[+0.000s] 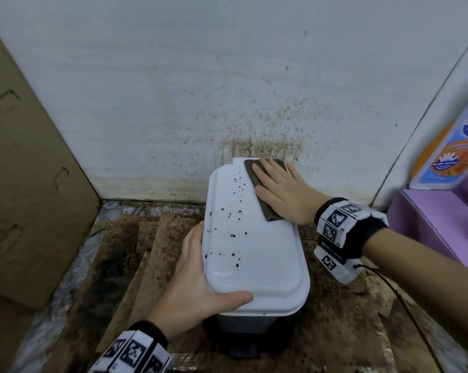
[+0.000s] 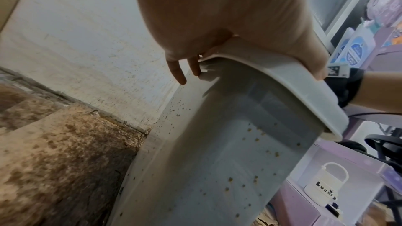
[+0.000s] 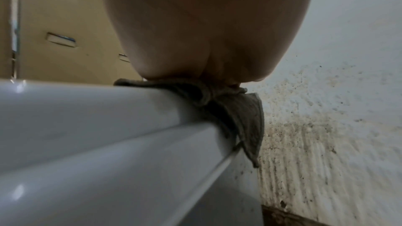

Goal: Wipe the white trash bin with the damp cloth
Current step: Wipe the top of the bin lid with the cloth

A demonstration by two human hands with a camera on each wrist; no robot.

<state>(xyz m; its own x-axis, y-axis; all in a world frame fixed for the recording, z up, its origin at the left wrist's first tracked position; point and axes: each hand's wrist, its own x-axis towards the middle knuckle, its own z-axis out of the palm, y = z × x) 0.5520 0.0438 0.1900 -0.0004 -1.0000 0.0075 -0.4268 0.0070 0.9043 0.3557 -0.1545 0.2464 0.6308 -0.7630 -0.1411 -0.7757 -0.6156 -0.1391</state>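
The white trash bin [image 1: 257,254] stands on the floor against the stained wall, its closed lid dotted with dark specks. My right hand [image 1: 281,189] lies flat, fingers straight, on the brown damp cloth [image 1: 267,208] at the lid's far right corner. In the right wrist view the cloth [image 3: 245,119] droops over the lid edge [image 3: 130,126] beneath my palm. My left hand [image 1: 197,289] grips the lid's near left corner, thumb across the front edge. The left wrist view shows its fingers [image 2: 180,73] curling under the lid rim [image 2: 282,82] beside the speckled bin side [image 2: 217,152].
A cardboard sheet [image 1: 25,170] leans at the left. Purple boxes [image 1: 437,224] and a soap bottle [image 1: 453,141] crowd the right. The wall [image 1: 227,76] stands directly behind the bin. Stained cardboard [image 1: 125,251] covers the floor.
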